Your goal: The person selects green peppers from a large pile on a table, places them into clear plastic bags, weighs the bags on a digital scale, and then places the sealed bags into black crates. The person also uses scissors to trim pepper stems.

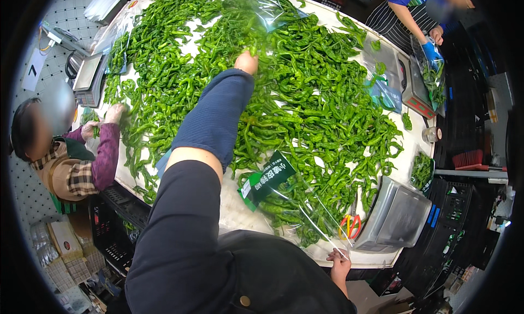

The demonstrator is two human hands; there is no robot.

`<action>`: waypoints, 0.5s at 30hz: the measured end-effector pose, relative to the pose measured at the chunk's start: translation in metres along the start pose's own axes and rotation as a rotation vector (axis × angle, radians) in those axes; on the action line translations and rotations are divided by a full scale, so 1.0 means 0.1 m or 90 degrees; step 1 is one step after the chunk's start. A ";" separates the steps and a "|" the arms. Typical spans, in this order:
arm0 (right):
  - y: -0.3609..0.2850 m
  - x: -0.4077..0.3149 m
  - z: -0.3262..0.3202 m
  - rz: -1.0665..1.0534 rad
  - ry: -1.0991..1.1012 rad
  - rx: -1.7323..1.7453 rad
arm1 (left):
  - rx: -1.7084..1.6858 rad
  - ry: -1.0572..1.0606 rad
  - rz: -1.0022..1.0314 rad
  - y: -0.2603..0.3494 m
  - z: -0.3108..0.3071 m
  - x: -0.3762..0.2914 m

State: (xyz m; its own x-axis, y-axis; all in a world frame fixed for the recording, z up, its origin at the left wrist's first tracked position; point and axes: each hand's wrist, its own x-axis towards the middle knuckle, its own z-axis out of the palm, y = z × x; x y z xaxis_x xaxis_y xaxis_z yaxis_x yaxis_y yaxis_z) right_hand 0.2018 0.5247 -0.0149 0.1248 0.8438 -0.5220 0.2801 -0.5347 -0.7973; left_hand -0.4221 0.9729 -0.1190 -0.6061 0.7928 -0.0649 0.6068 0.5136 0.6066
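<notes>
A broad heap of wrinkled green peppers (327, 93) covers much of a white tabletop (241, 209). My left hand (247, 63) reaches deep into the heap, closed around peppers that are blurred beyond it; its fingertips are hidden. At the table's near edge, my right hand (339, 261) pinches the open end of a clear plastic bag (305, 209). That bag lies tilted, peppers inside, with a dark green printed panel (268, 179) at its far end. Scissors with red and yellow handles (350, 227) lie beside the bag, close to my right hand.
A metal-topped weighing scale (393, 215) stands at the near right, a packed bag (421, 170) and a jar (431, 134) beyond it. A gloved co-worker (77, 158) handles peppers at left near another scale (89, 74). Another person (409, 19) fills a bag at the far right.
</notes>
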 end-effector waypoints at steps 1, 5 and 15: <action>0.01 -0.01 0.00 0.012 0.006 0.009 | 0.049 -0.007 0.007 0.02 0.08 0.00; 0.02 -0.05 -0.01 0.013 0.015 0.003 | 0.213 -0.076 0.069 0.13 0.22 0.00; 0.03 0.01 0.05 0.026 0.002 0.036 | -0.693 -0.306 -0.003 0.06 -0.69 -0.81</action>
State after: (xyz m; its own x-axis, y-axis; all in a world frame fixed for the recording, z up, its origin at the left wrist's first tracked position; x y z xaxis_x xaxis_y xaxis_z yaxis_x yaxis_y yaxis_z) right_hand 0.1982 0.5237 -0.0193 0.1384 0.8215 -0.5532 0.2211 -0.5701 -0.7913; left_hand -0.4049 0.8891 -0.0561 -0.2112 0.9527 -0.2183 -0.2913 0.1518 0.9445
